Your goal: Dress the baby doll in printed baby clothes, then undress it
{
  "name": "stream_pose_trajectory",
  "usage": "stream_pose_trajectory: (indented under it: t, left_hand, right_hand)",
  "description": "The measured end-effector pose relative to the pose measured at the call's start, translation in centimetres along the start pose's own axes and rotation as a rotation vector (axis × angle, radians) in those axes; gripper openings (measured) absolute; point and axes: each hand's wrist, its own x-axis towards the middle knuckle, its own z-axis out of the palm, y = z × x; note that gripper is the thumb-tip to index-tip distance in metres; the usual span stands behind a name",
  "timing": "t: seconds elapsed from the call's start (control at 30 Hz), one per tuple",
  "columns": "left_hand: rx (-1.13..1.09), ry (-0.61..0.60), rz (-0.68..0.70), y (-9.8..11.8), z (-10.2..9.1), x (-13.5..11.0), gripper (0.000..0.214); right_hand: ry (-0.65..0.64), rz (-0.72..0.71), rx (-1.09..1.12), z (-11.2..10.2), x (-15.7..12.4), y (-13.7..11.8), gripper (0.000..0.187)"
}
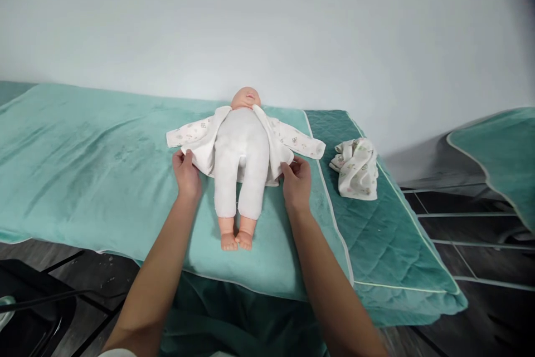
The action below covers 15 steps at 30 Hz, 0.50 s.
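Observation:
A baby doll lies on its back in the middle of the bed, head toward the wall and bare feet toward me. Its body and legs are white cloth. A white printed baby jacket is on its arms, with the front spread apart and the sleeves stretched out to both sides. My left hand pinches the jacket's lower front corner on the left. On the other side, my right hand grips the opposite lower corner between thumb and fingers.
The bed has a light green cover and a darker quilted pad at the right. A crumpled printed white garment lies on that pad. Behind is a pale wall. Metal bars show at the right, a black chair at lower left.

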Motion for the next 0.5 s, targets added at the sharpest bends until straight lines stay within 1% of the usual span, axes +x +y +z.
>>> stream_pose_trajectory:
  t: [0.03,0.1,0.13,0.17,0.2,0.27,0.33,0.37,0.43,0.5]
  left_hand:
    - [0.055,0.066,0.057,0.0,-0.3,0.0,0.016]
    - [0.224,0.16,0.198,0.1,-0.7,-0.3,0.028]
    - [0.319,0.172,0.275,0.2,-0.9,-0.5,0.032]
    - [0.403,0.159,0.35,0.3,-1.0,-0.6,0.034]
    - [0.472,0.126,0.419,0.5,-1.1,-0.8,0.034]
    - [0.563,0.022,0.536,0.7,-1.1,-1.1,0.032]
    - [0.609,-0.104,0.619,0.8,-0.9,-1.4,0.026]
    - [0.623,-0.168,0.646,0.9,-0.7,-1.6,0.022]
    - [0.637,-0.282,0.687,1.1,-0.4,-1.9,0.02]
    - [0.639,-0.377,0.72,1.4,-0.3,-2.2,0.021]
  right_hand:
    - [0.04,-0.022,-0.032,-0.3,0.0,0.1,0.043]
    - [0.116,-0.075,-0.094,-0.9,-0.1,0.3,0.044]
    - [0.144,-0.108,-0.123,-1.2,-0.1,0.3,0.044]
    - [0.159,-0.151,-0.159,-1.6,0.0,0.3,0.044]
    - [0.165,-0.211,-0.206,-2.1,0.2,0.4,0.043]
    - [0.158,-0.361,-0.341,-3.4,1.0,0.4,0.041]
    - [0.141,-0.494,-0.534,-5.2,2.4,0.4,0.041]
    - [0.137,-0.526,-0.645,-6.2,3.3,0.4,0.042]
    - [0.125,-0.509,-0.889,-8.5,5.1,0.3,0.046]
    - [0.089,-0.396,-1.104,-10.9,6.8,0.2,0.046]
